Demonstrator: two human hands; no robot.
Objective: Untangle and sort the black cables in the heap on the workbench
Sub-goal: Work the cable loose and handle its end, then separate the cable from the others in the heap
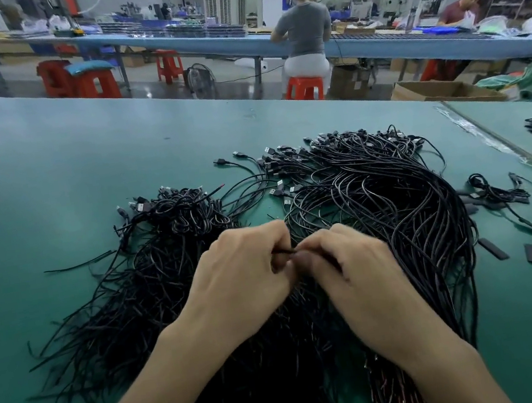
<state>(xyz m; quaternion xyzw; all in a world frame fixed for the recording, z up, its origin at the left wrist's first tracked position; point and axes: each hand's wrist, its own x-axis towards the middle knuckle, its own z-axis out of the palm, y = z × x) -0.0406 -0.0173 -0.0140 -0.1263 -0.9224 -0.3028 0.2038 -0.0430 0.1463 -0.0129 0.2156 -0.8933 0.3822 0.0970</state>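
Both pinching one thin cable end (285, 252) between them: left hand (244, 272), right hand (345, 265), over the heap (376, 192) mid-workbench (48, 170). Best drawn out slowly toward the near side, freeing snags, never yanking against neighbouring loops.

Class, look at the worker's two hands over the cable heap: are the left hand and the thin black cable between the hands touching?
Touching. The head view shows the left hand pinching the cable between its fingertips, with the right hand meeting it.

left hand (240, 273): bare, no glove or rings | right hand (346, 268): same deal | forearms: bare, no sleeves showing
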